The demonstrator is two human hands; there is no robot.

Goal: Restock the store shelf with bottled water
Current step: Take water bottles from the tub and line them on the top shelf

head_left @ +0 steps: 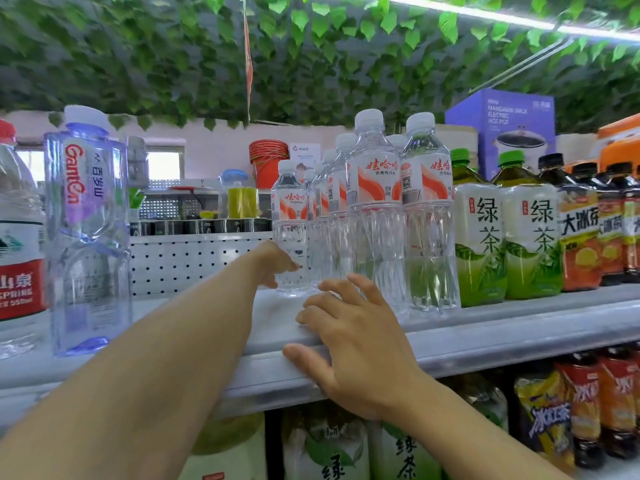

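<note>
Here my left hand (277,263) is reached deep toward the back edge of the grey metal shelf (502,327), its fingers loosely curled against the lower body of the rearmost clear plastic water bottle with a white cap and red-and-white label (290,230); whether they actually pinch it or only touch it I cannot tell, since the bottle hides part of them. My right hand (356,344) lies near the shelf's front edge, fingers spread and relaxed, holding nothing, its fingertips just beside the base of the front bottles in the row of matching water bottles (375,216) that runs from front to back. I judge these bottles full and fairly heavy for their thin walls, which will dent under a hard squeeze, and the smooth ribbed plastic may slip; the firm place to take hold is the waist just under the label, or the neck below the cap. They are tall and narrow, so a nudge could topple one into its neighbours. To the left a square clear Ganten water bottle with purple accents (88,230) stands near the front edge, well apart from my arm's path. To the right, green tea bottles with green caps (479,237) stand touching the water row, leaving no slack on that side. Behind, a white perforated back panel (194,261) closes the shelf.
</note>
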